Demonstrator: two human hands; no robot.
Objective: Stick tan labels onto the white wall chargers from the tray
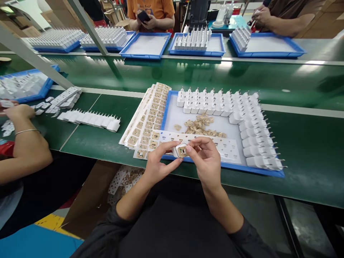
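A white charger (180,151) with a tan sticker on its face is held over the front edge of a blue-rimmed tray (166,111). My left hand (161,161) grips it between thumb and fingers. At the charger's right side, the fingertips of my right hand (206,160) are pinched against the sticker's edge. Beneath my hands lies a white sheet (228,147) with small cut-outs. Behind it is a pile of loose tan pieces (200,124). White chargers (204,102) stand in rows along the tray's back and right side.
Sticker sheets (150,118) overlap the tray's left side. Further left is a row of chargers (90,119), beside another person's arm (29,139). Across the green conveyor (188,73) stand more blue trays (146,44), with people behind. A cardboard box (91,197) sits below the table edge.
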